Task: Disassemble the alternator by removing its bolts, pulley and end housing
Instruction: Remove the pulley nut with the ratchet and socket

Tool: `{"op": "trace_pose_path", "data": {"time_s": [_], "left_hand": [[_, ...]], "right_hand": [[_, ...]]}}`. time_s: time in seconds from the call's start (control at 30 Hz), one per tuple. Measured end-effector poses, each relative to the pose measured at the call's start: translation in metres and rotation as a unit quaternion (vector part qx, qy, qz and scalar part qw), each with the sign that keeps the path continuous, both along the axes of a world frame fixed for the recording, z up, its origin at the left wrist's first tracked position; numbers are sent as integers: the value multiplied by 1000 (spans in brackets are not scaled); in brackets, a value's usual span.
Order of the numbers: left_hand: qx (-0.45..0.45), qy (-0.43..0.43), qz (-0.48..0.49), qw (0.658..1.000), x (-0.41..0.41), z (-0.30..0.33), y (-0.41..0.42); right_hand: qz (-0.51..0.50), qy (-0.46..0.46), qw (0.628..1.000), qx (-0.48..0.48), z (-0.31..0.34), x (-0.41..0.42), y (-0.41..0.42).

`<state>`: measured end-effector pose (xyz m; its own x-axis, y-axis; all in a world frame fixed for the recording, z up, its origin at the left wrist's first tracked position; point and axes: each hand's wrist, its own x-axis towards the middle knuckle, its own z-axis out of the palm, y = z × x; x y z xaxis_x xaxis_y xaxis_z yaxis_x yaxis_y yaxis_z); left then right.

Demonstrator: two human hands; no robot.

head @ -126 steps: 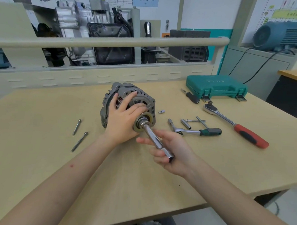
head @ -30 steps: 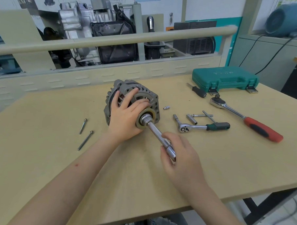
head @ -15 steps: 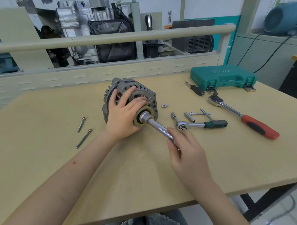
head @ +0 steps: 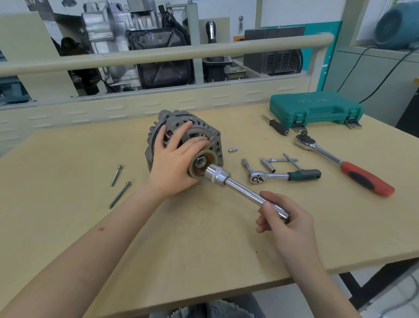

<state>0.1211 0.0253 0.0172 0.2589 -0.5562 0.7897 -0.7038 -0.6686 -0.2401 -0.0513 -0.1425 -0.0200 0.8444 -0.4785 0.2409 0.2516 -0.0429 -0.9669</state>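
Chrome socket [head: 216, 175] now off pulley nut [head: 200, 162].

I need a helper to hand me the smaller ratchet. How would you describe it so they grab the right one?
Start at the green tool case at the table's far right, then come toward the person past the big ratchet with the red handle. The small ratchet lies just right of the alternator. Its grip is dark green, not red, and it is much shorter.
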Motion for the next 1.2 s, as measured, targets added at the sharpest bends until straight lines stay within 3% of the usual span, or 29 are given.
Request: {"op": "trace_pose_path", "data": {"time_s": [0.23,0.3,0.4,0.5,0.57,0.6,0.67,0.73,0.83,0.9,0.97,1.03,1.1,1.2], "left_hand": [[-7,2,-6,1000,0,0,-1],[-9,-1,-8,1000,0,0,-1],[-10,-6,-7,1000,0,0,-2],[-7,-7,-3,1000,0,0,-1],[-5,-9,-3,1000,1,0,-1],[-3,-9,-5,1000,1,0,0],[-2,-7,-6,1000,0,0,-1],[-5,-3,-7,1000,0,1,-1],[-6,2,-8,1000,-2,1,-2],[-6,5,-5,1000,-3,2,-2],[-6,7,-5,1000,-2,1,-2],[-2,4,0,1000,-2,1,-2],[-3,6,-4,1000,-2,1,-2],[-5,6,-5,1000,-2,0,-1]], "right_hand": [[-18,-47,998,-36,8,17,22],[-40,-69,992,-101,6,18,25],[-88,-129,950,-272,5,18,24],[-88,-171,881,-432,8,21,25],[-79,-183,847,-493,11,23,27],[-71,-183,844,-499,12,24,27],[-49,-137,873,-466,16,23,30],[-8,-25,918,-395,21,20,32],[71,95,955,-271,17,24,25],[87,82,949,-291,20,24,27],[8,-12,899,-438,30,20,34],[-41,-95,858,-503,32,19,38],[-15,-61,883,-464,37,22,37],[61,96,936,-333,35,22,25]]}}
